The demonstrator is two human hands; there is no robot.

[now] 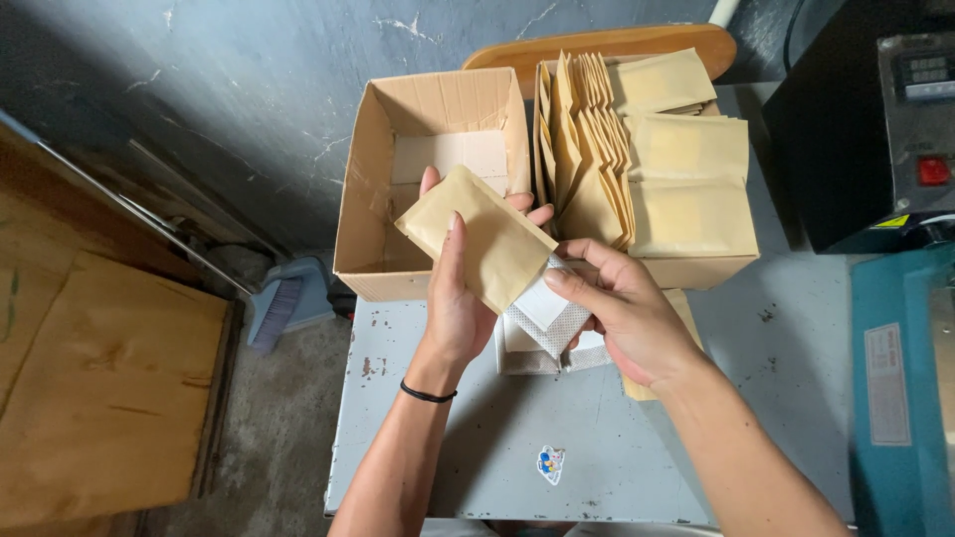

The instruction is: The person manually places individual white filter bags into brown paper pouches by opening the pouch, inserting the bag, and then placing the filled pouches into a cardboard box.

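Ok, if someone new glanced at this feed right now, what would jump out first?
Mid-frame, the left hand holds up a tan paper pouch while the right hand grips a white mesh packet at the pouch's lower edge. Behind the hands, one cardboard box stands nearly empty on the left, and the box on its right is packed with tan pouches. All of it sits on a scuffed grey table.

I'm at a scuffed grey metal tabletop (637,438) pushed near a cracked, blue-grey painted wall (249,80). Bare concrete floor (284,418) on my left, with plywood sheets (99,378) lying there and a small blue dustpan brush (284,303) beside them. Light's flat and dim-ish.
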